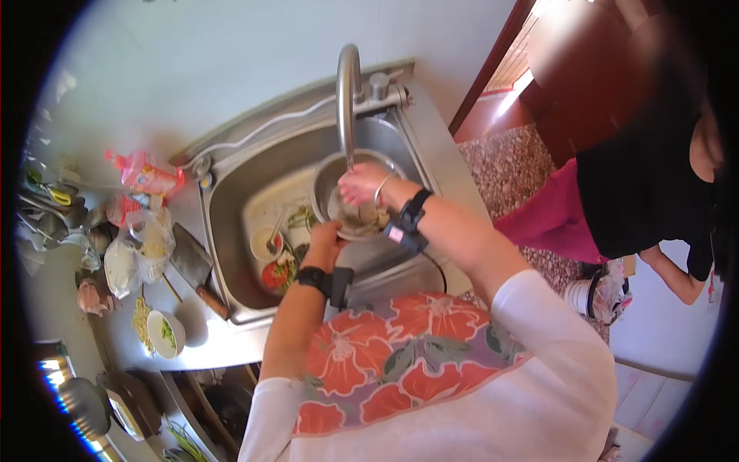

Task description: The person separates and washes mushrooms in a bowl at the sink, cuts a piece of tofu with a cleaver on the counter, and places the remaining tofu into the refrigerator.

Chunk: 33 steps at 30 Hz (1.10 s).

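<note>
A round metal bowl (317, 191) stands tilted in the steel sink (231, 202), beneath the curved faucet (346, 96). My left hand (326, 236) is closed on the near left rim of the bowl. Over the bowl, right under the faucet's mouth, my right hand (365, 186) has its fingers curled together; what they hold, if anything, is hidden. Some pale, wet-looking food shows in the bowl below that hand. Left of the bowl, a small white bowl (260, 242) with a spoon lies in the sink, next to red and green vegetable scraps (275, 276).
On the left counter lie a cleaver (192, 258), a white bowl with chopped greens (175, 339), plastic bags (150, 239) and a pink bottle (148, 174). A person in a black top (643, 169) stands on the right, near a white bucket (581, 299).
</note>
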Tool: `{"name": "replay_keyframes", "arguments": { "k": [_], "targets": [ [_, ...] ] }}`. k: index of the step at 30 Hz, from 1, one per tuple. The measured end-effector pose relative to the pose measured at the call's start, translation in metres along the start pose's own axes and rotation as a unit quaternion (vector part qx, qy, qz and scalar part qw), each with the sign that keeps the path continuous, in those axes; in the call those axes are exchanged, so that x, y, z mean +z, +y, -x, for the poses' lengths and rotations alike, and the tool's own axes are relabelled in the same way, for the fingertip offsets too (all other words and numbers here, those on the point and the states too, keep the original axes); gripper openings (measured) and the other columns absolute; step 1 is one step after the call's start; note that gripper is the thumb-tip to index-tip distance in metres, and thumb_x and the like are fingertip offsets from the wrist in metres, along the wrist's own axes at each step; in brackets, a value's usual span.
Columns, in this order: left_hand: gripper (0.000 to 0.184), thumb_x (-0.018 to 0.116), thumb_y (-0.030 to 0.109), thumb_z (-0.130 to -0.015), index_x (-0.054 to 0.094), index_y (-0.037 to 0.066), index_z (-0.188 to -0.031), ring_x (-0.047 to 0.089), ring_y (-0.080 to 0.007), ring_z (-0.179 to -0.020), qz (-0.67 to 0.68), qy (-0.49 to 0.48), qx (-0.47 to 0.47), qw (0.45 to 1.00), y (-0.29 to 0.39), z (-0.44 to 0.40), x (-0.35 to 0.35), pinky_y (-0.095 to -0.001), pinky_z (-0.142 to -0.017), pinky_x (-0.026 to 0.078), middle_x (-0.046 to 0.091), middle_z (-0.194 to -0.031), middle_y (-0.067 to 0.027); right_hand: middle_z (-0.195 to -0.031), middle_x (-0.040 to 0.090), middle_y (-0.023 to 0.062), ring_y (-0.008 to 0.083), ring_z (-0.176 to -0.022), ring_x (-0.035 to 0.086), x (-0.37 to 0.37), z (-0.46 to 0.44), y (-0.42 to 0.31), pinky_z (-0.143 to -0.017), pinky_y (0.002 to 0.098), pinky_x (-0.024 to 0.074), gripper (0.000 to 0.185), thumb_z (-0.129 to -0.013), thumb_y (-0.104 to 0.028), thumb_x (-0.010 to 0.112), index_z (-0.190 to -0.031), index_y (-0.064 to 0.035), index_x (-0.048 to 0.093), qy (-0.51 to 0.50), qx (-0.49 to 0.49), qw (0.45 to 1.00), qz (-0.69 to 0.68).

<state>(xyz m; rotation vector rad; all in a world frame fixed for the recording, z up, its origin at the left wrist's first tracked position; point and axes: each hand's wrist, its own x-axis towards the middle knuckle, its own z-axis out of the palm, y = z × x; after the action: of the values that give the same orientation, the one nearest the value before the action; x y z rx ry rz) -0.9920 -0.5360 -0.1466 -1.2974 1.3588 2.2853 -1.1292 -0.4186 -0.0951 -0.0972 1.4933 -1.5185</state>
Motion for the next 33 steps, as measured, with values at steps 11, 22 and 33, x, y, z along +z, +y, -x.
{"name": "replay_keyframes", "arguments": {
  "k": [11, 22, 33],
  "targets": [
    [0.044, 0.056, 0.024, -0.081, 0.053, 0.005, -0.120, 0.049, -0.0391, -0.109, -0.790, 0.222, 0.333, 0.464, -0.039, -0.102, -0.032, -0.0464, -0.087, 0.045, 0.048, -0.126, -0.0185, -0.065, 0.060, 0.0156, 0.0251, -0.059, 0.056, -0.027, -0.023, 0.063, -0.059, 0.0405, 0.0434, 0.011, -0.069, -0.017, 0.057, -0.068, -0.0060, 0.060, 0.058, -0.193, 0.888, 0.413],
    [0.019, 0.050, 0.023, -0.089, 0.051, 0.010, -0.075, 0.049, -0.0159, -0.050, 0.021, -0.153, -0.012, 0.988, 0.048, -0.096, 0.054, -0.0298, -0.047, 0.044, 0.049, -0.057, 0.0016, -0.098, 0.062, 0.0177, 0.0328, -0.093, 0.059, -0.032, 0.034, 0.073, -0.081, 0.0407, 0.0455, 0.033, -0.075, -0.028, 0.057, -0.102, -0.0094, 0.060, 0.232, -0.137, 0.892, 0.362],
    [0.066, 0.059, 0.010, -0.077, 0.030, 0.005, -0.136, 0.042, -0.0300, -0.118, -0.495, -0.197, 0.359, 0.766, 0.053, -0.073, 0.018, -0.0413, -0.095, 0.039, 0.042, -0.130, -0.0159, -0.080, 0.060, 0.0163, 0.0329, -0.083, 0.057, -0.012, 0.115, 0.105, -0.077, 0.0447, 0.0454, 0.015, -0.071, -0.013, 0.052, -0.078, -0.0034, 0.060, 0.261, -0.137, 0.720, 0.628]
  ]
}}
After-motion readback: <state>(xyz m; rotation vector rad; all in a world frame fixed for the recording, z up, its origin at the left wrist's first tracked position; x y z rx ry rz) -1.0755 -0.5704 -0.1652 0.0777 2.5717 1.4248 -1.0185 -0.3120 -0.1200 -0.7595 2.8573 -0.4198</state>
